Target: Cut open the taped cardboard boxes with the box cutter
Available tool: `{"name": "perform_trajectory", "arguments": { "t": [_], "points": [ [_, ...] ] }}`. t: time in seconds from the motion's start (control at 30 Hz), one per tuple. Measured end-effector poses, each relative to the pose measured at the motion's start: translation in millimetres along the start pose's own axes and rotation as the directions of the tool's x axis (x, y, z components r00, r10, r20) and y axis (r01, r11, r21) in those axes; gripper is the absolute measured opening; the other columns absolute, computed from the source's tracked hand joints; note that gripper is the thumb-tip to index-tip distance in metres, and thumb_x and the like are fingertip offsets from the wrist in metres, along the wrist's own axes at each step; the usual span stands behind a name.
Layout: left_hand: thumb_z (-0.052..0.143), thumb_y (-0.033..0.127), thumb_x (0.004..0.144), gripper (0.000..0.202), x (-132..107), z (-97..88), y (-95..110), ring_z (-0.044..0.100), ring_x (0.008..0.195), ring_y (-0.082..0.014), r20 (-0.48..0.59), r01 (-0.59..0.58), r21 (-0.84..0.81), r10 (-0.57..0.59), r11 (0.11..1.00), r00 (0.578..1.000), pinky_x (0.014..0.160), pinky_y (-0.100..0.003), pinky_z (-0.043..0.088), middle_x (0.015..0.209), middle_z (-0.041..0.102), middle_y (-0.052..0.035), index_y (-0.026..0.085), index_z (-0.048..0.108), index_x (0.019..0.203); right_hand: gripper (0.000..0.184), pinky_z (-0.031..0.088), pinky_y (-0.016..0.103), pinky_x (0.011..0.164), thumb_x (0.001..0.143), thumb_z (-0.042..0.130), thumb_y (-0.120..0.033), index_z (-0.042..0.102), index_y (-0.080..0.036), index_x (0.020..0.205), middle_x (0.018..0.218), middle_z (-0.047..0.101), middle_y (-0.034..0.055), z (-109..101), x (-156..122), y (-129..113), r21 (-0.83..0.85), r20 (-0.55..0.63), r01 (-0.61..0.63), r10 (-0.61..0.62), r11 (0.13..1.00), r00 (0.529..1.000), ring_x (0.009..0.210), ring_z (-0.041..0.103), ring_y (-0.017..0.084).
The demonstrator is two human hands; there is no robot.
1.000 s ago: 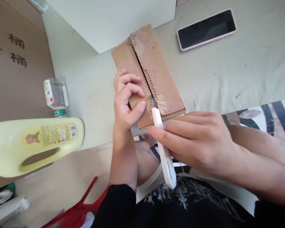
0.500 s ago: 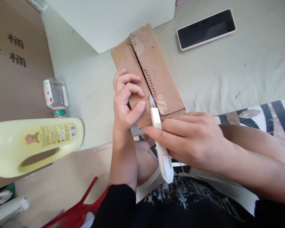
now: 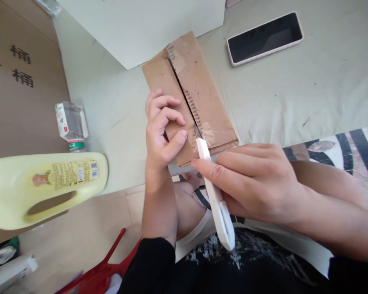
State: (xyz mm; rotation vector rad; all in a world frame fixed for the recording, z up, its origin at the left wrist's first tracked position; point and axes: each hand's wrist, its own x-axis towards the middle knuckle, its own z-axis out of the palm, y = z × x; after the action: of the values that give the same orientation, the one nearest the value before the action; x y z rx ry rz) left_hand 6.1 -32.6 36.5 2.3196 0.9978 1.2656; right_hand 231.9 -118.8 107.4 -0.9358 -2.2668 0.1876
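Observation:
A brown cardboard box point(image 3: 205, 90) lies at a slant, with a dark slit and torn, ridged edges along its top seam. My left hand point(image 3: 161, 128) holds its left side, fingers curled over the top face and thumb beside the seam. In my right hand point(image 3: 257, 179) is a white utility knife point(image 3: 213, 190), gripped between the thumb side and the index finger. Its short blade point(image 3: 197, 130) is at the near part of the seam, where clear tape point(image 3: 207, 131) shows crumpled. How deep the tip sits I cannot tell.
A phone point(image 3: 265, 38) lies on the pale cloth at the upper right. A white box-like object point(image 3: 141, 24) stands behind the carton. To the left are a clear bottle point(image 3: 72, 124), a yellow jug point(image 3: 88, 171) and a large printed carton point(image 3: 24, 110). A red stool point(image 3: 107, 267) is below.
My right hand and the knife have shifted slightly toward me and to the right, and the knife has rolled a little. The blade now meets the slit. My left hand is nearly still.

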Motion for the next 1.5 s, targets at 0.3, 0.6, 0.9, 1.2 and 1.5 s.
{"name": "perform_trajectory", "arguments": {
  "t": [0.3,0.6,0.9,1.2,1.5],
  "points": [
    [0.058,0.062,0.088,0.034,-1,-2.5,-10,0.047,0.132,-0.0284,0.034,-0.040,0.025,0.039,0.999,0.999,0.120,-0.068,0.032,0.120,0.061,-0.0039,0.028,0.056,0.090,0.014,0.040,0.025,0.052,0.092,0.060,-0.013,0.071,-0.015,0.101,0.064,0.059,-0.0032,-1,-1,1,0.007,-0.029,-0.003,0.003,1.000,1.000,0.057,0.053,0.009],
    [0.062,0.053,0.088,0.027,2,-1.8,4,0.045,0.131,-0.0287,0.020,0.042,-0.025,-0.042,0.999,0.999,0.121,-0.063,0.029,0.118,0.061,-0.0050,0.026,0.060,0.089,0.015,0.044,0.029,0.052,0.091,0.062,-0.015,0.070,-0.014,0.103,0.064,0.059,-0.0028,-2,-2,-1,0.030,-0.044,-0.015,0.017,0.999,0.999,0.056,0.052,0.011],
    [0.060,0.059,0.090,0.035,3,-1.6,12,0.045,0.132,-0.0293,0.014,0.095,-0.062,-0.095,0.993,0.995,0.124,-0.059,0.027,0.118,0.060,-0.0070,0.025,0.060,0.086,0.012,0.044,0.030,0.049,0.087,0.061,-0.012,0.070,-0.015,0.092,0.063,0.061,-0.0021,-6,-3,-9,0.090,-0.073,-0.049,0.056,0.995,0.996,0.052,0.050,0.010],
    [0.066,0.048,0.085,0.022,3,-0.9,15,0.043,0.132,-0.0285,-0.005,0.113,-0.114,-0.115,0.987,0.993,0.125,-0.055,0.024,0.117,0.062,-0.0067,0.026,0.062,0.086,0.009,0.043,0.031,0.048,0.085,0.063,-0.015,0.071,-0.013,0.091,0.063,0.063,0.0000,-8,-4,-12,0.155,-0.076,-0.057,0.069,0.986,0.995,0.052,0.052,0.011],
    [0.061,0.055,0.089,0.029,3,-0.4,14,0.046,0.133,-0.0292,-0.006,0.108,-0.081,-0.109,0.991,0.994,0.124,-0.060,0.026,0.117,0.062,-0.0065,0.025,0.061,0.086,0.010,0.046,0.029,0.050,0.085,0.064,-0.016,0.071,-0.017,0.091,0.062,0.062,-0.0009,-6,-5,-13,0.163,-0.092,-0.046,0.062,0.985,0.994,0.052,0.051,0.011]
  ]
}}
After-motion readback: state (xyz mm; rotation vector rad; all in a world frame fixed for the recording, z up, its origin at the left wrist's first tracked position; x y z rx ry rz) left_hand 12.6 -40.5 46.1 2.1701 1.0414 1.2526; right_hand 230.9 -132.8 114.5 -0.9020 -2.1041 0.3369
